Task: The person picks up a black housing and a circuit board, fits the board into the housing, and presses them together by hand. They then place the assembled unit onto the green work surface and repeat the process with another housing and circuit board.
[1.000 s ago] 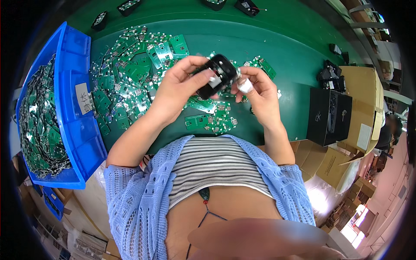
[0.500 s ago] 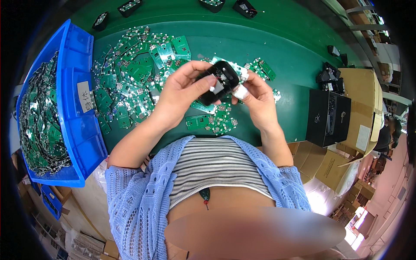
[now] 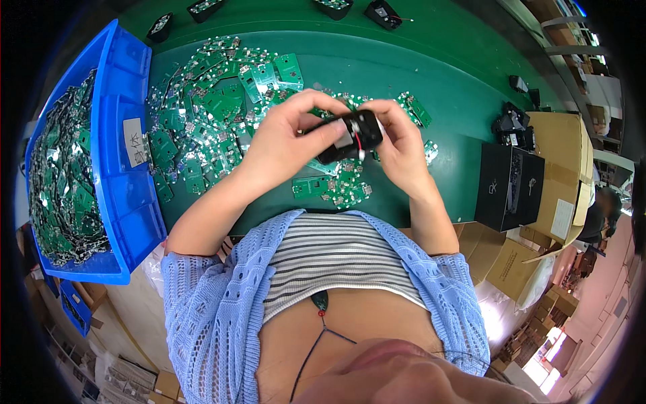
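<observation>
A black plastic housing (image 3: 369, 128) is held between my two hands over the bench, tilted, its hollow inside partly showing. My left hand (image 3: 286, 145) grips its left end, the thumb lying across a light grey part inside. My right hand (image 3: 402, 151) is closed at the right end, fingers bent over the far edge. A short red wire with a white connector (image 3: 361, 155) hangs at the housing's near side. What the right fingertips pinch behind it is hidden. Loose green circuit boards (image 3: 311, 187) lie on the bench just below the hands.
A blue bin (image 3: 124, 182) full of boards stands at the left. More boards (image 3: 215, 101) are heaped on the green bench (image 3: 451, 168). Several black housings (image 3: 383, 13) sit along the back. At the right are a black box (image 3: 508, 185), black parts (image 3: 515, 124) and a cardboard carton (image 3: 562, 161).
The housing has turned and tilted, and a red wire now shows at its near side. My right hand has shifted left against its end. The white piece by my right thumb is no longer visible there.
</observation>
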Demonstrator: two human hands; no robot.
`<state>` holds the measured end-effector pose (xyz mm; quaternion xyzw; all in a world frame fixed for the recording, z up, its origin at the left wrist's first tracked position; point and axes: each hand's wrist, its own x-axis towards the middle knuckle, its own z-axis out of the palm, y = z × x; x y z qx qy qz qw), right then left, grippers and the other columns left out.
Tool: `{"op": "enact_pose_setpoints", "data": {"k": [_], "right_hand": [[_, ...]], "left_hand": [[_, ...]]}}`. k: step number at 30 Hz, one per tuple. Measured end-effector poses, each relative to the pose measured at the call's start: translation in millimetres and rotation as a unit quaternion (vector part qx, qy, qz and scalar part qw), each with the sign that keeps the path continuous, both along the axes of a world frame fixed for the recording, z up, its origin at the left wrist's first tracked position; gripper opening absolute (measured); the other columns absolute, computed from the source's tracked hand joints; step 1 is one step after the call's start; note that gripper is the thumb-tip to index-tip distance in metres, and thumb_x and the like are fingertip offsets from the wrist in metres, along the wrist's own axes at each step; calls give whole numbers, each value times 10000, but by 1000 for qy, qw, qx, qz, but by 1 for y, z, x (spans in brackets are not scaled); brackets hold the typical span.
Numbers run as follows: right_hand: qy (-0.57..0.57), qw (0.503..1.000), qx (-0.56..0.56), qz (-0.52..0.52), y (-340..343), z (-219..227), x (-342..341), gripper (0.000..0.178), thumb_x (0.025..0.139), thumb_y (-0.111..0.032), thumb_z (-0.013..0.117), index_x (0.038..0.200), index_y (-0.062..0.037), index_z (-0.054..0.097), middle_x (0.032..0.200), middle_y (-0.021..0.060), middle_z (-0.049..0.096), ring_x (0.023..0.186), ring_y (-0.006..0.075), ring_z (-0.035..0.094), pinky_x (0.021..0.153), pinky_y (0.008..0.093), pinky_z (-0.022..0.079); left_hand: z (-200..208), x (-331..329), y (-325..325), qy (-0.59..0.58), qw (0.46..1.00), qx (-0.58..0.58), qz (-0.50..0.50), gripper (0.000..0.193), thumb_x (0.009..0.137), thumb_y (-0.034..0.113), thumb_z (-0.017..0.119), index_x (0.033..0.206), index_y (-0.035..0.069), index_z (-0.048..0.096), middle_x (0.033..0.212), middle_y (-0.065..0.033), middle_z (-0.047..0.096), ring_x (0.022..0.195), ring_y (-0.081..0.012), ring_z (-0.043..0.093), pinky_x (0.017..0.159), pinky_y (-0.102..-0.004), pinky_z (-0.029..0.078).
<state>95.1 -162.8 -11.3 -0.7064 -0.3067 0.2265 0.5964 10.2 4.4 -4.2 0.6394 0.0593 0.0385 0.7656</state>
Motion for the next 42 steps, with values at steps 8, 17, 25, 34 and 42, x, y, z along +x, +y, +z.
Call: {"op": "enact_pose_setpoints", "data": {"k": [8, 17, 25, 34, 42], "right_hand": [[44, 985, 103, -135, 6, -3, -1, 219, 890, -8, 470, 1106, 1, 436, 789, 72, 579, 627, 101, 550, 549, 208, 454], [9, 978, 187, -97, 5, 25, -30, 245, 873, -60, 534, 1059, -24, 380, 782, 71, 582, 606, 127, 580, 541, 223, 477], [45, 983, 169, -61, 11, 19, -27, 245, 876, -65, 533, 1059, -26, 375, 788, 78, 584, 602, 111, 571, 521, 204, 451], [85, 988, 100, -84, 7, 15, -23, 236, 880, -39, 514, 1069, -42, 373, 752, 85, 584, 557, 101, 550, 470, 191, 417], [-304, 949, 19, -84, 14, 16, -14, 178, 690, 13, 649, 861, -28, 619, 710, 67, 557, 615, 158, 543, 499, 272, 410]], "left_hand": [[-5, 4, 0, 53, 991, -116, 44, 156, 876, 57, 512, 1006, -21, 477, 971, -122, 572, 765, -193, 630, 585, -274, 559], [-9, 4, -2, 32, 991, -98, 88, 139, 868, 56, 538, 965, -15, 470, 833, -109, 599, 680, -153, 625, 559, -248, 531], [-10, 3, -4, -12, 991, -90, 94, 129, 853, 23, 549, 959, -7, 482, 879, -64, 579, 747, -103, 596, 628, -239, 525], [-4, -4, -8, 28, 992, -95, 83, 217, 837, 68, 594, 995, -9, 466, 922, -64, 548, 756, -93, 582, 614, -210, 495], [-12, 1, -13, 38, 997, -47, 55, 250, 835, 112, 605, 1023, 12, 474, 838, -48, 555, 702, -73, 550, 501, -203, 483]]}}
